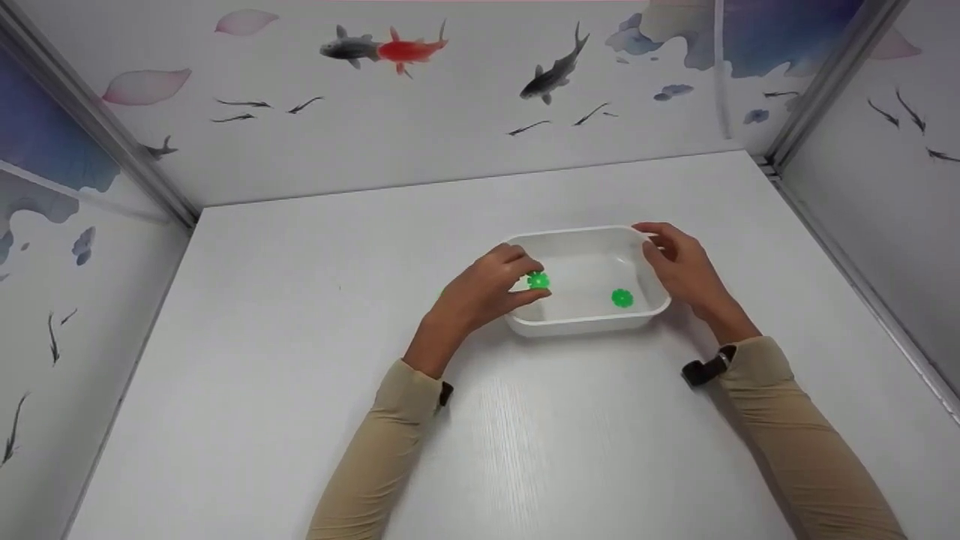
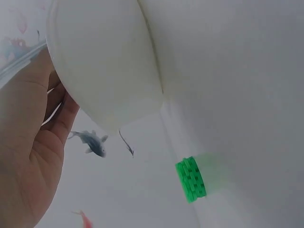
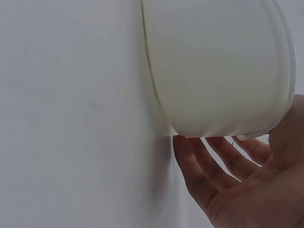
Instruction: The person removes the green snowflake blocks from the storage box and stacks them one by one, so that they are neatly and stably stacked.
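A white rectangular plastic tray (image 1: 585,327) with rounded corners sits on the table. My left hand (image 1: 487,289) reaches over its left end, thumb and fingertips on either side of a green snowflake-shaped disc (image 1: 538,280). In the left wrist view the tray wall hides those fingertips. Inside the tray, toward the front right, lies another green disc (image 1: 622,298). My right hand (image 1: 684,270) grips the tray's right end, thumb over the rim and fingers along the outer wall (image 3: 218,85). A stack of green discs (image 2: 191,179) stands on the table outside the tray.
The white tabletop (image 1: 300,337) is bounded by a back panel (image 1: 465,135) printed with fish and petals, and by side panels. Metal posts (image 1: 832,82) stand at the rear corners. Dark wrist straps (image 1: 705,371) show at both sleeves.
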{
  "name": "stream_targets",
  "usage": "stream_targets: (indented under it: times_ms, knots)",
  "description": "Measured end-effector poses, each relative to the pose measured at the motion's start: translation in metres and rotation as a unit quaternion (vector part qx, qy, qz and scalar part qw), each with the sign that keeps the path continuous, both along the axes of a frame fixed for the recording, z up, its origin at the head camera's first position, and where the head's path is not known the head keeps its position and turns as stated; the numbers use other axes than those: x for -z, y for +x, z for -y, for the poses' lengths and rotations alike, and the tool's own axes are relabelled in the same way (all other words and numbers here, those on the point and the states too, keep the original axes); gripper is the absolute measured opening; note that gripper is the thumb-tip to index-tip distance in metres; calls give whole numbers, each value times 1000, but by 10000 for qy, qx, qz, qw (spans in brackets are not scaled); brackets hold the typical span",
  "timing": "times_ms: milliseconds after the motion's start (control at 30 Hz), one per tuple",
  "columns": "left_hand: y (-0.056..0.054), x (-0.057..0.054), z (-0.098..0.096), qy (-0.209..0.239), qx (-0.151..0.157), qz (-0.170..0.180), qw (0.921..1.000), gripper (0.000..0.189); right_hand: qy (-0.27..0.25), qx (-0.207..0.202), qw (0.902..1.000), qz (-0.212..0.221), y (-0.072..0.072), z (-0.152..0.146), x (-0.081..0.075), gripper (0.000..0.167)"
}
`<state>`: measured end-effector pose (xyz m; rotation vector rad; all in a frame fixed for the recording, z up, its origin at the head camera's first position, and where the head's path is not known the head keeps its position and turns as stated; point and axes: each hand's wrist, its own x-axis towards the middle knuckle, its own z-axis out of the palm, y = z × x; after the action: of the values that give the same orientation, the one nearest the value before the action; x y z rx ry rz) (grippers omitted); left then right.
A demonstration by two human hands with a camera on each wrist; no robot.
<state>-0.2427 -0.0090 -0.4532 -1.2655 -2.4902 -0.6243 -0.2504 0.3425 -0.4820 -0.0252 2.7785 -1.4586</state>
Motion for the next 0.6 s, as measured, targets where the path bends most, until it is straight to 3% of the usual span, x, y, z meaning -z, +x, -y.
stream_targets:
  times_ms: [267, 600]
  knots:
    - [1, 4, 19, 173, -75, -252, 9995, 33, 28, -27, 10000, -73, 0, 1, 0, 45]
    - [0, 4, 47, 454, -406, -46, 9981, 34, 84, 44, 9999, 50, 0, 1, -1, 47]
